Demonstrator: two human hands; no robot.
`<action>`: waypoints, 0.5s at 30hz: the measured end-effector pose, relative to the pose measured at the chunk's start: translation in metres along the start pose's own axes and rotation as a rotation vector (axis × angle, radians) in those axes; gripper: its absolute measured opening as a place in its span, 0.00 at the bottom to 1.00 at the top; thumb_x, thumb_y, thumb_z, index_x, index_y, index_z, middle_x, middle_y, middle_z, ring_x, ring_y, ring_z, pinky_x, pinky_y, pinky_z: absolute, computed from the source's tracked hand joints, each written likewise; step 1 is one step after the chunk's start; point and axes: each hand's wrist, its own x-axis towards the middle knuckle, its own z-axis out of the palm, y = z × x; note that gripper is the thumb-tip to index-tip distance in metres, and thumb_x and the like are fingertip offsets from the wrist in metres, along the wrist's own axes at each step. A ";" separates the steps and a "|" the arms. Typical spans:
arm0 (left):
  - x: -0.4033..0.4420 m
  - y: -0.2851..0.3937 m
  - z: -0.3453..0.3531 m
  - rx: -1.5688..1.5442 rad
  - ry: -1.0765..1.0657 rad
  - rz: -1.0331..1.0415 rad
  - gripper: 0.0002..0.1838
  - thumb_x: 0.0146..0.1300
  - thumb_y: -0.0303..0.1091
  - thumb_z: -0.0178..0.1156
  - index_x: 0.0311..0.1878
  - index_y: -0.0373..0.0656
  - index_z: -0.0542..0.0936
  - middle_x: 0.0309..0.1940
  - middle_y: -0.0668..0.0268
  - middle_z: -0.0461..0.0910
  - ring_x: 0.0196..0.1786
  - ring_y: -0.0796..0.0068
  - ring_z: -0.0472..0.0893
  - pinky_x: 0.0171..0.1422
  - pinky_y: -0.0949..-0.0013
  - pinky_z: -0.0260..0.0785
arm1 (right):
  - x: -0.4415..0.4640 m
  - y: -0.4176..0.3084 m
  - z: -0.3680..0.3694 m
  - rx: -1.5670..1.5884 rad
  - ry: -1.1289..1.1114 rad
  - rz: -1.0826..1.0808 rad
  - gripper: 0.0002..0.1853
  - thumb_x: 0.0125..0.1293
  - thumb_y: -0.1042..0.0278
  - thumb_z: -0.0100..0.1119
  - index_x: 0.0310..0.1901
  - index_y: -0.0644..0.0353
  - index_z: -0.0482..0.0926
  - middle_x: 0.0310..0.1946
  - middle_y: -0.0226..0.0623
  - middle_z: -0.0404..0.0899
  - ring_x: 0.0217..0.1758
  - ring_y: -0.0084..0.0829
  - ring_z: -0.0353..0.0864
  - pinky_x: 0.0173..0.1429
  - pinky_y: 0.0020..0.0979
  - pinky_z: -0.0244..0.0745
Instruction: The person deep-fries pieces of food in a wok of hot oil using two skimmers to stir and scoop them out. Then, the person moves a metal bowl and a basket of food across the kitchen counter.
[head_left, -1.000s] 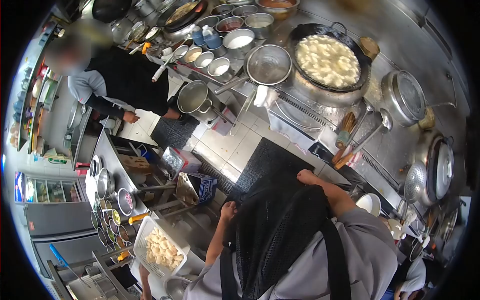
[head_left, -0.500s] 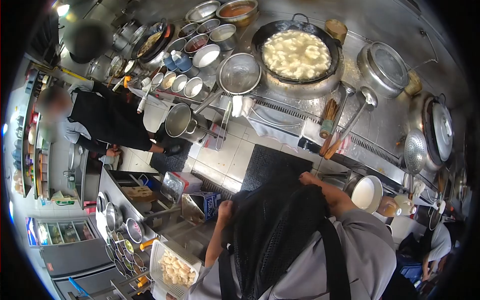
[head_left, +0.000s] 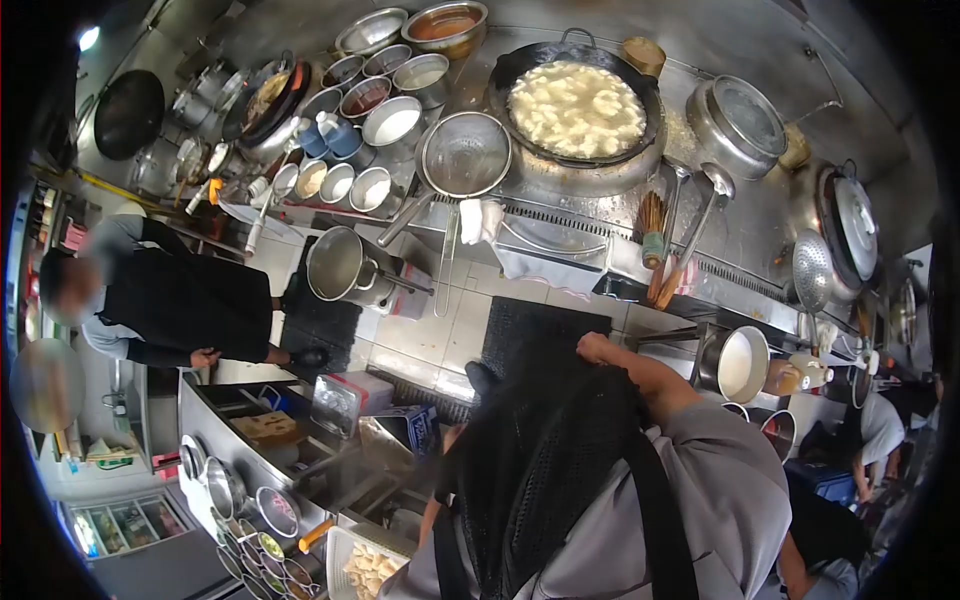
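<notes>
My right hand (head_left: 592, 347) is beside the black apron (head_left: 540, 440) at my front, its fingers curled closed. Whether it grips anything is hidden. Only a sliver of my left hand (head_left: 452, 437) shows past the apron's other side, its fingers out of sight. Ahead, a large black wok (head_left: 505, 85) sits on the range, full of pale pieces (head_left: 578, 110) in bubbling liquid. A wire strainer (head_left: 466, 153) rests left of the wok. Two ladles (head_left: 718, 180) and a bamboo brush (head_left: 652, 225) lie to its right, apart from my hands.
A co-worker in a black apron (head_left: 190, 290) stands at the left; more people (head_left: 880, 430) are at the lower right. Several bowls of sauces (head_left: 390, 120) line the range. A white basket (head_left: 340, 545) of pale pieces is lower left. A pot of white liquid (head_left: 742, 362) stands right.
My view has shifted, and my left hand has become mostly hidden behind the apron. The co-worker at the left has turned and shifted. Another person shows at the lower right.
</notes>
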 end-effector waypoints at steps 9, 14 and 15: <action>0.059 0.005 -0.110 -0.227 0.063 -0.076 0.21 0.70 0.47 0.55 0.34 0.36 0.81 0.23 0.56 0.77 0.29 0.70 0.77 0.37 0.56 0.71 | 0.093 -0.042 0.055 -0.311 0.231 -0.363 0.12 0.51 0.59 0.65 0.33 0.57 0.88 0.36 0.45 0.86 0.42 0.52 0.87 0.46 0.49 0.86; 0.095 -0.032 -0.146 0.365 0.103 0.639 0.23 0.71 0.47 0.52 0.35 0.34 0.82 0.28 0.47 0.82 0.30 0.49 0.80 0.40 0.50 0.72 | 0.043 -0.166 0.009 -0.106 0.293 -0.333 0.13 0.59 0.61 0.64 0.38 0.61 0.88 0.33 0.46 0.86 0.34 0.46 0.88 0.37 0.44 0.85; 0.097 -0.035 -0.159 0.286 0.018 0.459 0.23 0.71 0.47 0.52 0.35 0.34 0.82 0.28 0.47 0.82 0.30 0.49 0.80 0.40 0.50 0.72 | 0.014 -0.201 -0.010 0.329 0.218 -0.097 0.13 0.62 0.61 0.63 0.40 0.61 0.89 0.32 0.45 0.86 0.30 0.43 0.88 0.34 0.43 0.84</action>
